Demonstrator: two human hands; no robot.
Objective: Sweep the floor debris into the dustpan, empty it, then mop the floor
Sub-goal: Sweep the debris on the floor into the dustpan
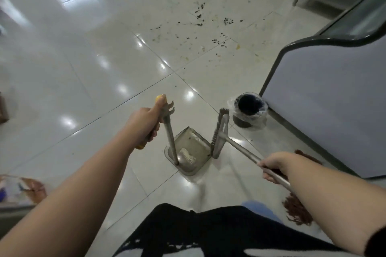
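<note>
Debris (208,27): dark crumbs and yellowish flecks are lying scattered over the pale tiles, well ahead of the tools and apart from them.
Dustpan (189,152): a greyish long-handled pan is sitting flat on the floor between the two arms, with a little whitish litter resting in its tray.
Dustpan handle (170,135): a metal pole is rising from the back of the tray up to a yellow-tipped grip with a toothed comb beside it.
Left hand (146,123): its fingers are wrapping round the grip at the top of that pole, thumb lying along the yellow end.
Broom (219,133): its flat bristled head is standing on edge just beside the pan's right rim, not on the debris.
Right hand (273,165): the fingers are clenching the broom's metal shaft low down, the shaft slanting up toward the forearm.
Bin (248,112): a small dark pail lined with a clear bag is standing near the broom head, close to a grey panel.
Mop (296,208): reddish-brown strands are lying on the floor under the right forearm.
Floor (94,69): glossy tiles are reflecting ceiling lights.
Counter (325,94): a dark-edged grey panel is filling the right side.
</note>
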